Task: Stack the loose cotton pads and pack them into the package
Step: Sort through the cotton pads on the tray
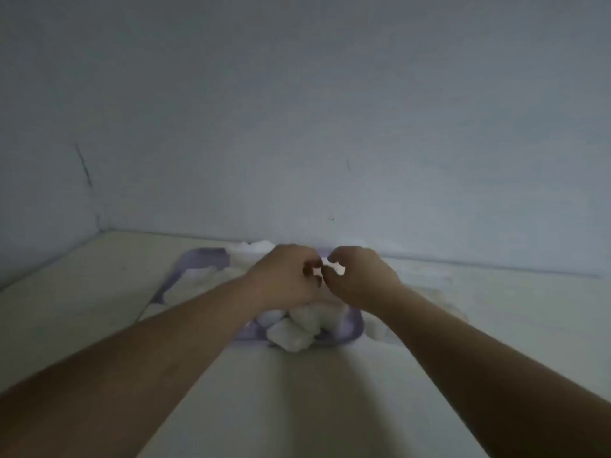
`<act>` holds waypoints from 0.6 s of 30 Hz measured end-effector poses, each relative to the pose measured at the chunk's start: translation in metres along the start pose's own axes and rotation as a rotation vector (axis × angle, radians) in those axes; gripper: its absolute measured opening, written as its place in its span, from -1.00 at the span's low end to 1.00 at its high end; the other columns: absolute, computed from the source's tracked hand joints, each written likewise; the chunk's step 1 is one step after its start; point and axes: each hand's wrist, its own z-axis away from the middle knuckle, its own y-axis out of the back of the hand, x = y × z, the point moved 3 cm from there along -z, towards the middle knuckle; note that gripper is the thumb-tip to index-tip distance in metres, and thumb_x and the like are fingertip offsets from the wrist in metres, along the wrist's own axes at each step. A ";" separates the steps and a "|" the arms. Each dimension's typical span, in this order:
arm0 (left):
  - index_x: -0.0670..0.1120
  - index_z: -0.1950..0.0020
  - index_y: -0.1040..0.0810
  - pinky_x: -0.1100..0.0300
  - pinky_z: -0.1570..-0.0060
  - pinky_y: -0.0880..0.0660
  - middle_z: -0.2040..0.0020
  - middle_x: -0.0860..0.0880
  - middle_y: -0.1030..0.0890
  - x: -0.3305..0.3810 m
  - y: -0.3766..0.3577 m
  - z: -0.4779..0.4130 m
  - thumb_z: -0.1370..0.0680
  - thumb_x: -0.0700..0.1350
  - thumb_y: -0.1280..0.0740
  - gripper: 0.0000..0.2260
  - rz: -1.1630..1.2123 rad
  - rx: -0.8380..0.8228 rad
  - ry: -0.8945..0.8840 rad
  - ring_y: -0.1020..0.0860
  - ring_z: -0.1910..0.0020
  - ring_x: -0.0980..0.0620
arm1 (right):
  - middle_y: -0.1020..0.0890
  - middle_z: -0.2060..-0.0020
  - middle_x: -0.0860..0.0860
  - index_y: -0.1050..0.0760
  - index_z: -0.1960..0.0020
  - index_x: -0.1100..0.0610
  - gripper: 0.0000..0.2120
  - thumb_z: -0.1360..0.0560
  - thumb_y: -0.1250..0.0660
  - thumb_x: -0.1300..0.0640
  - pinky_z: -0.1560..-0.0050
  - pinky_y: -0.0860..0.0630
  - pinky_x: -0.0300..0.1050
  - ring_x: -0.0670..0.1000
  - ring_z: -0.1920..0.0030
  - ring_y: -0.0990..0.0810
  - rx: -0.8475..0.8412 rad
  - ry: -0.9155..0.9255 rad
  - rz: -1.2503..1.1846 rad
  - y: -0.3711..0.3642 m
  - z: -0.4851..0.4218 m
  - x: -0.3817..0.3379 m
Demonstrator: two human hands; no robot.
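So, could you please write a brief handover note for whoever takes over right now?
Hands: the left hand and right hand are both curled, pinching a white cotton pad between them above the purple tray.
Things: loose pads lie heaped at the tray's near edge. I cannot make out the package.
Done: no finished stack is visible.
Left: stack the pads, then pack them.

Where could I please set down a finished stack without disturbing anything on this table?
The bare tabletop between the two forearms, nearer than the purple tray, is free, as is the strip left of the tray. The tray is crowded with cotton pads, and pale crumpled material lies right of it.
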 end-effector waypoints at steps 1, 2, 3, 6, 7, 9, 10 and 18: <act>0.05 -0.06 -0.68 0.19 0.07 -0.55 0.09 0.09 -0.67 0.000 -0.005 0.010 -0.49 -0.01 -0.41 -0.83 -0.023 -0.009 -0.016 -0.63 0.10 0.02 | -0.62 -0.28 -0.01 -0.53 -0.36 -0.06 -0.56 -0.55 -0.27 -0.20 -0.28 -0.54 0.02 0.10 -0.29 -0.59 -0.026 -0.021 0.050 -0.004 0.013 0.003; 0.07 -0.09 -0.67 0.19 0.08 -0.55 0.09 0.11 -0.66 0.001 -0.006 0.018 -0.49 0.07 -0.43 -0.79 -0.048 -0.023 -0.004 -0.63 0.11 0.04 | -0.59 -0.31 0.02 -0.48 -0.42 -0.03 -0.54 -0.58 -0.25 -0.18 -0.30 -0.52 0.03 0.12 -0.31 -0.56 -0.014 -0.010 0.104 -0.006 0.022 0.005; 0.09 -0.11 -0.66 0.19 0.11 -0.56 0.08 0.12 -0.66 0.000 -0.012 0.031 -0.48 0.14 -0.44 -0.74 -0.023 -0.053 0.006 -0.63 0.11 0.07 | -0.60 -0.30 0.04 -0.47 -0.42 -0.01 -0.56 -0.61 -0.22 -0.16 -0.28 -0.51 0.03 0.13 -0.30 -0.56 0.013 0.009 0.125 -0.012 0.034 0.011; 0.02 0.02 -0.65 0.20 0.19 -0.51 0.12 0.10 -0.63 -0.005 -0.023 0.053 -0.49 0.25 -0.41 -0.69 0.067 -0.088 0.017 -0.59 0.13 0.07 | -0.67 -0.16 0.02 -0.54 -0.30 0.00 -0.65 -0.65 -0.14 -0.09 -0.14 -0.53 0.00 0.13 -0.18 -0.59 0.170 0.093 0.217 -0.020 0.054 0.023; -0.01 0.07 -0.64 0.17 0.16 -0.51 0.14 0.07 -0.63 -0.007 -0.021 0.057 -0.47 0.28 -0.41 -0.65 0.053 -0.064 -0.014 -0.58 0.13 0.05 | -0.69 -0.13 0.02 -0.57 -0.28 0.01 -0.67 -0.65 -0.15 -0.07 -0.10 -0.54 0.00 0.14 -0.14 -0.61 0.223 0.112 0.237 -0.020 0.053 0.026; -0.05 0.01 -0.63 0.12 0.06 -0.56 0.09 0.02 -0.65 -0.017 -0.023 0.063 -0.41 0.28 -0.46 -0.58 0.045 -0.084 -0.062 -0.59 0.14 0.07 | -0.70 -0.09 0.04 -0.60 -0.28 0.04 -0.70 -0.62 -0.24 0.01 -0.04 -0.57 0.02 0.17 -0.10 -0.64 0.278 0.155 0.230 -0.019 0.048 0.028; -0.07 0.02 -0.62 0.12 0.08 -0.55 0.11 -0.01 -0.64 -0.020 -0.027 0.065 -0.41 0.22 -0.51 -0.61 0.069 -0.121 -0.098 -0.57 0.21 0.09 | -0.70 -0.05 0.06 -0.62 -0.25 0.07 -0.71 -0.58 -0.27 0.07 0.01 -0.59 0.02 0.19 -0.07 -0.65 0.290 0.210 0.209 -0.020 0.047 0.025; 0.09 0.12 -0.49 0.11 -0.02 -0.54 0.06 0.05 -0.62 -0.035 -0.040 0.032 -0.51 -0.04 -0.40 -0.91 0.040 -0.020 0.013 -0.54 0.07 0.10 | -0.59 0.04 -0.04 -0.60 -0.05 0.05 -0.75 -0.57 -0.24 -0.08 0.19 -0.56 -0.01 0.08 0.05 -0.61 0.315 0.375 -0.049 -0.038 0.052 -0.002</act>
